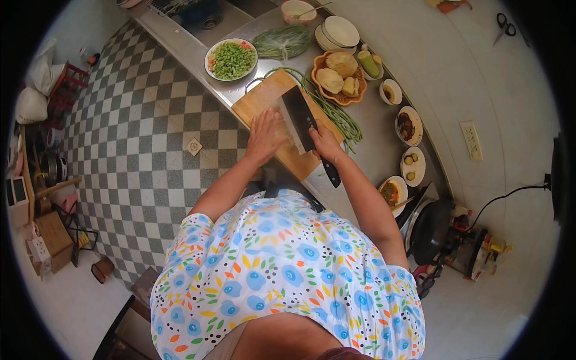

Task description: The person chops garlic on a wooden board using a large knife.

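Note:
A Chinese cleaver [296,112] with a dark blade and black riveted handle is gripped in my right hand [326,141]. Its blade lies low over the wooden cutting board [265,92]; whether it touches the wood I cannot tell. My left hand [266,138], with no object in it, is palm down at the board's near left edge, fingers extended beside the blade. Long green beans [339,118] lie in a bundle along the board's far right side. Beyond the board's left end stands a plate of chopped green pieces [231,60] with some pinkish-red bits.
Bagged greens [283,41] and a scalloped basket [338,98] of bread-like pieces stand behind the board. Stacked bowls [340,31] and small dishes, including a bowl of dark food [408,126], line the wall. A lidded wok [430,231] is at right, a sink [209,22] at upper left.

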### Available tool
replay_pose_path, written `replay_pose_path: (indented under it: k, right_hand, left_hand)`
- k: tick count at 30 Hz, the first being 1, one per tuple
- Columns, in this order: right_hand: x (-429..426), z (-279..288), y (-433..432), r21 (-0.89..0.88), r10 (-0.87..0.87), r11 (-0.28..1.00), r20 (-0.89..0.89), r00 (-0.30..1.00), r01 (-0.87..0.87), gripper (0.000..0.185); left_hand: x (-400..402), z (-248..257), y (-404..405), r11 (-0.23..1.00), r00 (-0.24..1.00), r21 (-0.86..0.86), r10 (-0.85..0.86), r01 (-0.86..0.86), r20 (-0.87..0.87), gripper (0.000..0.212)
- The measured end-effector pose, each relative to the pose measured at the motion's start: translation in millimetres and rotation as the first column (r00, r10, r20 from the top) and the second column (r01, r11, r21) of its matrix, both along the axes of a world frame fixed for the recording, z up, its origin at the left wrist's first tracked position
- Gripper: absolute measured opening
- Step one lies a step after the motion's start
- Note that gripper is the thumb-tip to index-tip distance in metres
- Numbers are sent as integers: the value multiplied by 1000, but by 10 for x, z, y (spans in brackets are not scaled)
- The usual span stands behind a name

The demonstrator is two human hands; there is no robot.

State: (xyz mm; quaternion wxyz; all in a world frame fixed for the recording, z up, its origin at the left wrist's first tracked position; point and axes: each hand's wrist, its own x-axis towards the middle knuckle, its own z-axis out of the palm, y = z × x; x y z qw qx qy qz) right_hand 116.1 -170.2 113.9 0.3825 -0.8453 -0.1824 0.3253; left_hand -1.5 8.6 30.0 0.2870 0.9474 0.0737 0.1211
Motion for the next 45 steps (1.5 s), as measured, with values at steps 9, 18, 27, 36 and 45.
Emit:
replay_pose_path:
  k: [9,18,27,36,45]
  right_hand:
    - [20,-129,17,17,-21,1000,-17,1000,21,38]
    - [124,-141,74,69,-108,992,-30,994,110,38]
    - [133,-136,60,73,-137,987,-71,988,142,37]
    - [170,-190,3,99,-180,977,-67,981,186,37]
    - [189,-123,22,144,-164,973,-131,978,182,23]
  left_hand:
    - [-51,-18,-46,999,1000,46,12,-11,-23,66]
    - [-243,273,-298,967,964,-24,-249,252,93,60]
    - [-74,214,-200,980,980,85,-186,180,64,58]
    - [-147,92,-185,998,998,31,-55,54,13,58]
    - [-272,159,-291,965,963,19,-262,262,57,61]
